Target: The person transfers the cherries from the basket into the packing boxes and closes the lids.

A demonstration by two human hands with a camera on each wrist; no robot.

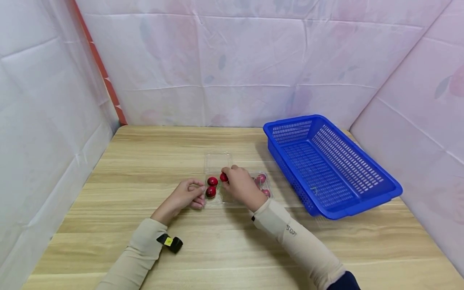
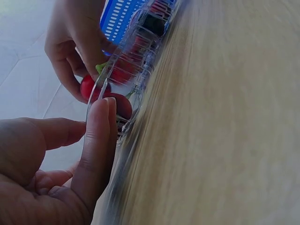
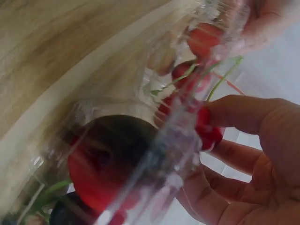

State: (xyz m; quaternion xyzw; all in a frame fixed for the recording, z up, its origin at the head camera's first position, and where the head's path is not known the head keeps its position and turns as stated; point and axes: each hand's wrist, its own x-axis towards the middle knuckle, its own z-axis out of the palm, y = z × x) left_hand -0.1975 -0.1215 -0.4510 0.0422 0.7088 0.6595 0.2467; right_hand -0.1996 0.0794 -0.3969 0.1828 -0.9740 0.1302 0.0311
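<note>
A clear plastic box [image 1: 224, 200] lies with its lid [image 1: 217, 161] folded back. My left hand [image 1: 186, 195] is at the box's left end; in the left wrist view its thumb and fingers pinch the edge. My right hand [image 1: 242, 184] is over the box and pinches a red cherry [image 1: 223, 177] between thumb and fingertips; the right wrist view shows this cherry [image 3: 208, 129] too. Two cherries [image 1: 211, 191] sit at the box's left end. More cherries [image 1: 261, 179] lie at its right end, partly behind the right hand. Thin green stems [image 3: 225, 77] show.
A blue plastic basket [image 1: 290, 171] with slotted sides stands to the right of the box on the wooden table [image 1: 145, 161]. A small green stem piece [image 1: 314, 190] lies in it. Pale patterned sheets [image 1: 246, 60] enclose the table at the back and sides.
</note>
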